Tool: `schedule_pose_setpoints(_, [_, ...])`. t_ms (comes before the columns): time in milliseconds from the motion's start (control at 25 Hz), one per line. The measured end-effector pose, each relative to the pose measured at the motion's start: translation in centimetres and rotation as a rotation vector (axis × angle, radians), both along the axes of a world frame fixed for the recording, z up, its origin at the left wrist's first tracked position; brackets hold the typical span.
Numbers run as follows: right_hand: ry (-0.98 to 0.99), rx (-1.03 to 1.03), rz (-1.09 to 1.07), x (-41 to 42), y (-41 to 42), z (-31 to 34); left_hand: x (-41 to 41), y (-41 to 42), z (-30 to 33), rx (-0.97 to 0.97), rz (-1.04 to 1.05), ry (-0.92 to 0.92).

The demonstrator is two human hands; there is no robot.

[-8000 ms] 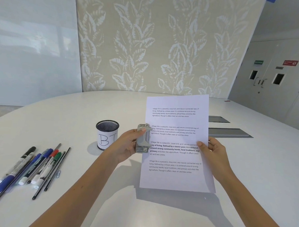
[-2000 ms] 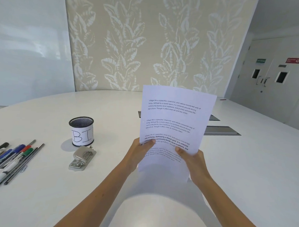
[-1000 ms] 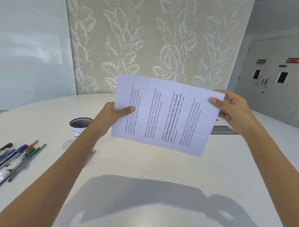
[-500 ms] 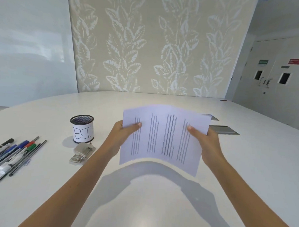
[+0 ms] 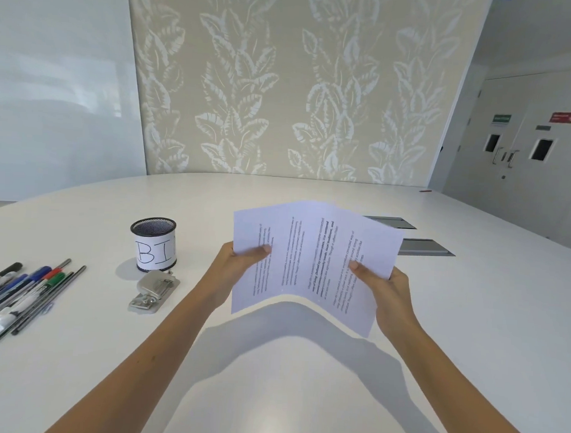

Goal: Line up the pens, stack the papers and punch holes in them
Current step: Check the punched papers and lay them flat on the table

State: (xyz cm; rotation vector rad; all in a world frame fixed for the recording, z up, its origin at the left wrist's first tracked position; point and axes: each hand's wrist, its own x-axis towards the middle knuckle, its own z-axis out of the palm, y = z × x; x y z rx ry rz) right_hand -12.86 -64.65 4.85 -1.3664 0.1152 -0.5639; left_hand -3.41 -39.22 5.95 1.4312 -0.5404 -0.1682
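Observation:
The stack of printed papers [image 5: 308, 260] is held sideways above the white table [image 5: 469, 322], bowed upward in the middle, its text lines running vertically. My left hand [image 5: 239, 266] grips its left edge and my right hand [image 5: 385, 292] grips its right edge, thumbs on top. The metal hole punch [image 5: 155, 291] lies on the table to the left, apart from both hands. Several pens and markers [image 5: 25, 296] lie side by side at the far left edge of the table.
A black mesh pen cup [image 5: 153, 243] with a white label stands just behind the hole punch. Two grey cable hatches [image 5: 420, 246] sit in the table beyond the papers. A patterned wall panel and doors stand behind the table.
The hole punch was put down on the table. The papers were turned from upright to sideways, lowered toward the table, and now bend upward between both hands.

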Motion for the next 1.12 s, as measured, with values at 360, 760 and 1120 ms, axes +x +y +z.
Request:
schedule_pose_setpoints(360, [0.040,-0.098,-0.302,0.7,-2.0,-0.9,0.5,-1.0,-1.0,0.132,0.184,-0.025])
schedule_pose_setpoints(760, [-0.098,-0.950,-0.254,0.3,-3.6,9.2,2.0,-0.6,10.0,0.477,0.172,-0.504])
schedule_pose_setpoints(1120, [-0.121,-0.447,-0.173,1.7,-3.9,7.6,2.5,-1.6,5.0,0.215,0.608,-0.214])
